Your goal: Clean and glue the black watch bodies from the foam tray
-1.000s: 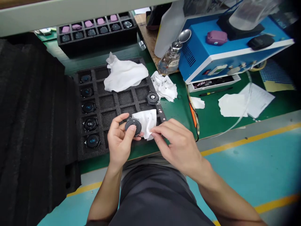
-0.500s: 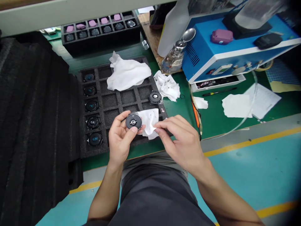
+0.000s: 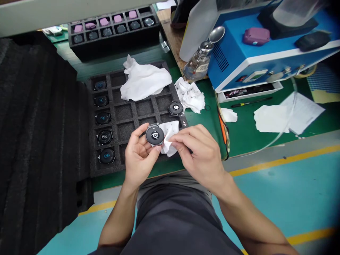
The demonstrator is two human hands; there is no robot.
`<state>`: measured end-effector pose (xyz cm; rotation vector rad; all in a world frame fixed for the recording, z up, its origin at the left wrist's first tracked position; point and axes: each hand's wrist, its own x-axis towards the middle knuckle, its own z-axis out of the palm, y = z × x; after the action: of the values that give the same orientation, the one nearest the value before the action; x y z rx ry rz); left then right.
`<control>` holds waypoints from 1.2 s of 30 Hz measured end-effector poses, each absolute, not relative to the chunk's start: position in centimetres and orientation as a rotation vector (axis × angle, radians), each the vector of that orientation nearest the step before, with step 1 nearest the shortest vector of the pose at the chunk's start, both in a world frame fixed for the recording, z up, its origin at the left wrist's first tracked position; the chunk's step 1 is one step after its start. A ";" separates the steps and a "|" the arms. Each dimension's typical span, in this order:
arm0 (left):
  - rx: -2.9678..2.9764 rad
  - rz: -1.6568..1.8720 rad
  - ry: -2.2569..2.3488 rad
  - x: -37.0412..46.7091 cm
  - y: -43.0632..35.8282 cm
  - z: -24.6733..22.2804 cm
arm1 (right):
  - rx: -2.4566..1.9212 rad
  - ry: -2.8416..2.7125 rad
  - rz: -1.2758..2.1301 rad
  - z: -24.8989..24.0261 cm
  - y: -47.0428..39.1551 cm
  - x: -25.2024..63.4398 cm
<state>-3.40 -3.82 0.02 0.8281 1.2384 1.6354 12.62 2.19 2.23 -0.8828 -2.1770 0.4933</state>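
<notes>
My left hand [image 3: 140, 154] grips a round black watch case [image 3: 154, 135] by its edge, its face with a pale round mark turned up. In my right hand [image 3: 198, 152] a white cloth [image 3: 170, 136] with small dark specks is pinched between thumb and fingers. The cloth lies against the right edge of the watch case. Below both hands is a black foam tray [image 3: 123, 111] with square compartments. Its left column holds several similar watch cases [image 3: 104, 136]. Another watch case [image 3: 175, 108] rests at the tray's right edge.
A large white cloth [image 3: 145, 81] covers the tray's far part, with crumpled wipes [image 3: 190, 95] beside it. A glass bottle [image 3: 198, 63] and a blue machine [image 3: 239, 56] stand at the right. Black foam [image 3: 45, 124] is stacked at left; a foam box [image 3: 114, 44] stands behind.
The watch case in my left hand has moved slightly right and up. My right hand has come left, bringing the bunched cloth against the case's edge.
</notes>
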 end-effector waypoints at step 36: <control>0.548 1.820 1.246 -1.9 -1.9 2.2 | -1.874 -1.981 0.287 -2.4 14.2 23.3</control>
<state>-1.93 -1.86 2.23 0.5482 1.2456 1.8205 23.33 14.19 -2.36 -1.8737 -1.9806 0.2873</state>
